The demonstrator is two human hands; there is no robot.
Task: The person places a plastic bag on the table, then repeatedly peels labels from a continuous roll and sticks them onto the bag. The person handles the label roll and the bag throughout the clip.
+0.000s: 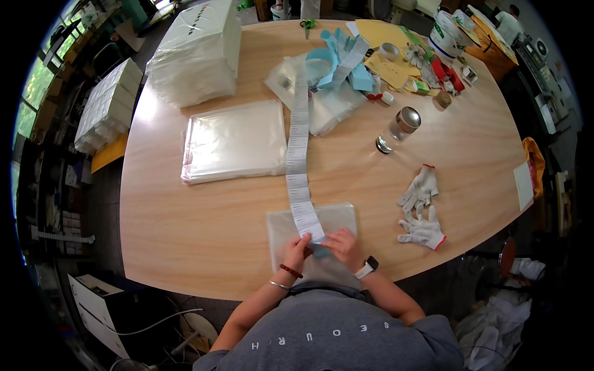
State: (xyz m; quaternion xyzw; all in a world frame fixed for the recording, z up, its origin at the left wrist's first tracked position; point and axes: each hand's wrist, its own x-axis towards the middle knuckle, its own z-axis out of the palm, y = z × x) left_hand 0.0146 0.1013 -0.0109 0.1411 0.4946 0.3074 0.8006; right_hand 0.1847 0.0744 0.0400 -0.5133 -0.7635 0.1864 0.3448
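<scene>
A long strip of white printed labels runs down the table toward me from a blue, ribbon-like backing pile. Its near end is pinched by my left hand, which wears a red bead bracelet and a silver bangle. From the other side, my right hand, with a watch at the wrist, grips the strip's end corner between its fingers. Beneath both hands lies a clear plastic bag at the table's near edge. Whether it is one bag or a small stack, I cannot tell.
Left of the strip lies a stack of clear plastic bags, with a tall wrapped white stack behind it. A glass bottle and white work gloves are on the right. Green scissors and a white bucket stand farther back.
</scene>
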